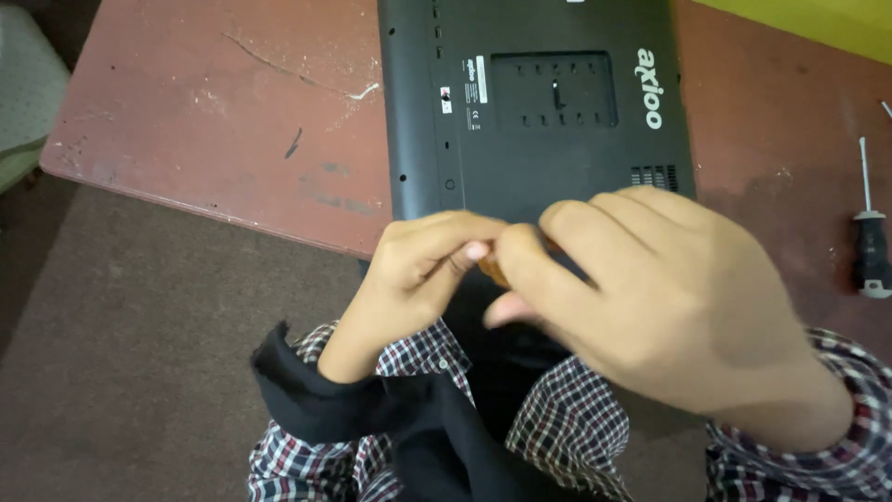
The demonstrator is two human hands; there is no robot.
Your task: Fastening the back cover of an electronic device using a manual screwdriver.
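Observation:
A black laptop (539, 102) lies upside down on a worn reddish table (223, 121), its near edge overhanging the table front. My left hand (418, 270) and my right hand (650, 288) meet at that near edge. Their fingertips pinch together around a small orange-brown thing (492, 270), mostly hidden by the fingers; what it is cannot be told. Both wrists wear plaid sleeves, and a black cloth (353, 409) hangs over my left forearm.
A screwdriver (872, 232) with a black handle lies on the table at the far right. The laptop's underside shows a rectangular hatch (555, 90) and vent slots (653, 177). Brown floor (139, 353) lies below the table's front edge.

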